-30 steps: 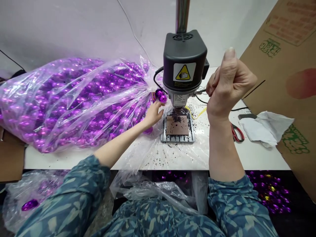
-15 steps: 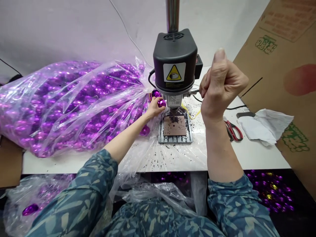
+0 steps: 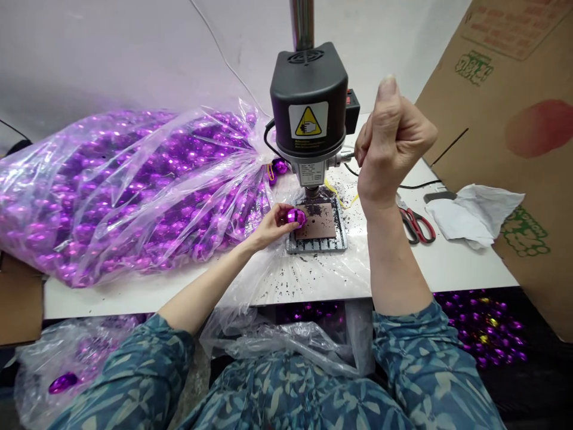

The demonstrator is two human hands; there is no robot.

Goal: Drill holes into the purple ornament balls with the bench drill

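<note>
Ball was glossy purple. Motor housing was black; its label white with yellow-and-black triangle. Board was brown, dark-speckled. Sleeves showed pale leaves on teal-blue. Carton was brown, printed green and red. Tabletop was white.

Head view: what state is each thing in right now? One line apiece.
Left hand, pinching a purple ball
Purple ball, held at the brown board's left side
Right hand, closed on the lever
Drill press, upright; on or off can't be told
Brown board, lying flat, strewn with dark chips
Large bag, bulging, neck gathered
Scissors, lying down; open or shut unclear
White paper, crumpled
</note>
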